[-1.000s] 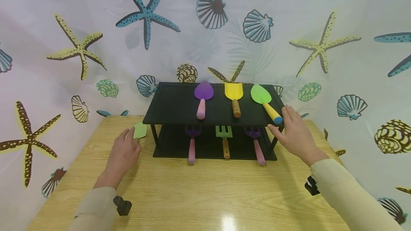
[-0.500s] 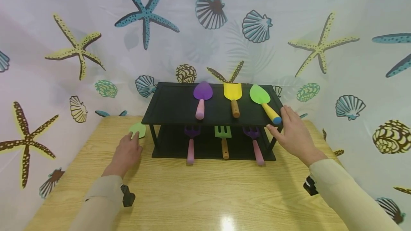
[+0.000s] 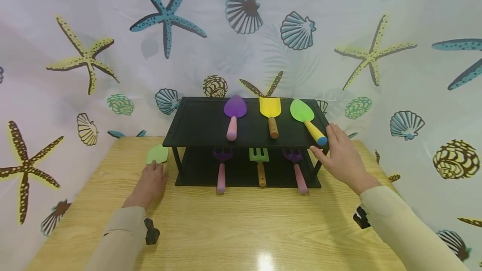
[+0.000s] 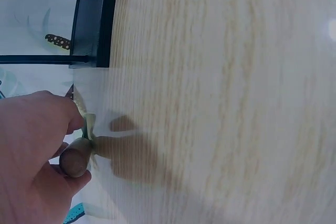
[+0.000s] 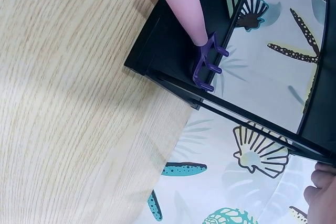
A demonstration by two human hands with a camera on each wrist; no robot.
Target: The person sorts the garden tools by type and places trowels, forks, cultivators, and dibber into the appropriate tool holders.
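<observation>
My left hand (image 3: 149, 183) is on the table left of the rack. It grips the brown handle (image 4: 75, 158) of a small garden trowel with a light green blade (image 3: 157, 154). My right hand (image 3: 344, 156) holds the right front corner of a black two-tier rack (image 3: 199, 124), thumb at the front and fingers along the side. On the top tier lie a purple trowel (image 3: 235, 107), a yellow shovel (image 3: 270, 107) and a green trowel (image 3: 302, 111). Below lie a purple fork with a pink handle (image 3: 221, 177), a green fork (image 3: 260, 156) and another pink-handled fork (image 3: 300, 177).
The rack stands on a wood-grain table (image 3: 226, 229). Behind and beside it hangs a white cloth (image 3: 241, 53) printed with starfish and shells. A thin black post (image 3: 177, 162) supports the rack's left front corner.
My left hand has moved slightly forward and closed round the trowel's handle, and the green blade has shifted a little left. My right hand stays at the rack's corner.
</observation>
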